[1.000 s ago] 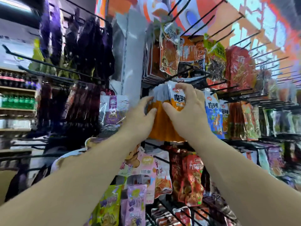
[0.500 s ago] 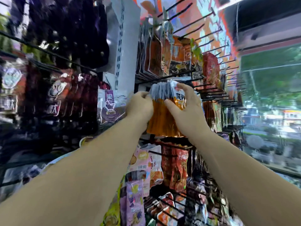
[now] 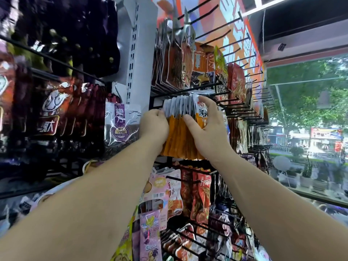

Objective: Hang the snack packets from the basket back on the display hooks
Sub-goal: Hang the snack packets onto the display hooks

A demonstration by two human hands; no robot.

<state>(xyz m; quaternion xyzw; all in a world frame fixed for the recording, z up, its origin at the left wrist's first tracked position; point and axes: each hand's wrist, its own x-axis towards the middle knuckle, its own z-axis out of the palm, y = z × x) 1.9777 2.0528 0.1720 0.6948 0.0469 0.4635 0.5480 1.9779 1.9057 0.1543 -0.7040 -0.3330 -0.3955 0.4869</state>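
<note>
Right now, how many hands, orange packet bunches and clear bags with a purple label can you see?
Hands: 2, the left hand and right hand, both gripping the bunch
Orange bunch: 1
Clear bag with purple label: 1
Total: 4

A clear packet (image 3: 122,121) with a purple label reads "1986"; a dark red packet (image 3: 47,113) shows "大"; print on the orange packets (image 3: 180,136) is too blurred to read.

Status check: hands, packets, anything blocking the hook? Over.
Left hand grips rear of orange-and-white packet stack, right hand grips front. Stack's hook hidden. Nothing seen blocking.
</note>
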